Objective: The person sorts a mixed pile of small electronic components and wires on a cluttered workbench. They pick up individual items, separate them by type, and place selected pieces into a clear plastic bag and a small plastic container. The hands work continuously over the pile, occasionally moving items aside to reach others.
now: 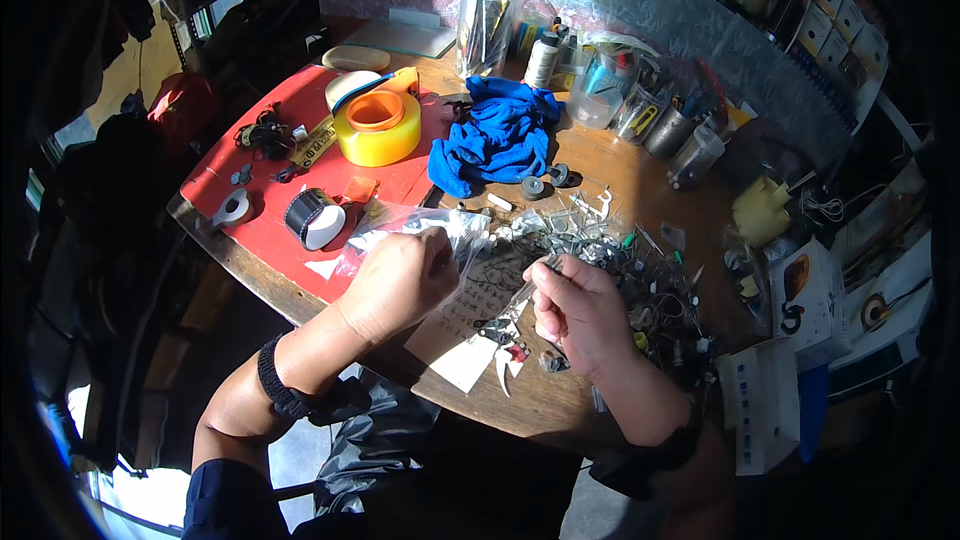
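The left hand is pinching a clear plastic bag above the table while the right hand is gripping a small metal piece beside it, with many scattered small parts lying unsorted.

clear plastic bag in left hand, left of right hand | both above white paper sheet on wooden table | yellow tape roll on red mat behind | crumpled blue cloth right of roll
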The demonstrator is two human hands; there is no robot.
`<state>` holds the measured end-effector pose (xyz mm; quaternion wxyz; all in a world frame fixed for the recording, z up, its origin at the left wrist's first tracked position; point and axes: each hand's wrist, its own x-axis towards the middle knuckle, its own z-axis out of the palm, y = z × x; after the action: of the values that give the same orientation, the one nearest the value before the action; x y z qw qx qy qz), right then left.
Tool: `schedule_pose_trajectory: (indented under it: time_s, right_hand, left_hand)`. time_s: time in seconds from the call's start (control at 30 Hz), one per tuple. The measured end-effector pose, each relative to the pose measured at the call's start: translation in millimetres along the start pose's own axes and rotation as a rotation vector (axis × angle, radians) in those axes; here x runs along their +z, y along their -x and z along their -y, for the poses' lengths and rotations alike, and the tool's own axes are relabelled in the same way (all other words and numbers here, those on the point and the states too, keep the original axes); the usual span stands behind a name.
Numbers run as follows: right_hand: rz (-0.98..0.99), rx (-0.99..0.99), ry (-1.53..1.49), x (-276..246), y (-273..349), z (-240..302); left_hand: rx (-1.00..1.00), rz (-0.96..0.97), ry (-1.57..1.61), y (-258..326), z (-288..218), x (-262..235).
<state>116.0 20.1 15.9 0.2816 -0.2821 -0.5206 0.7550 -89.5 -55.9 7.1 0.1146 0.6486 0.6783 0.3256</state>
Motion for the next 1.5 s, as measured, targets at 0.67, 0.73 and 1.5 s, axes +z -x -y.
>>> schedule_pose_trajectory:
  time_s: [0.67,0.73,1.5]
  right_hand:
    - [-0.154,0.225,0.090,70.6,-46.2,-15.6]
    - [-0.191,0.250,0.113,71.6,-51.3,-12.8]
    - [-0.488,-0.143,0.414,-114.4,45.7,13.4]
  left_hand:
    - [0.309,0.014,-0.188,9.7,-1.2,-41.0]
    - [0.349,-0.004,-0.192,6.0,-1.5,-45.4]
    - [-0.002,0.003,0.333,-28.2,4.5,-66.0]
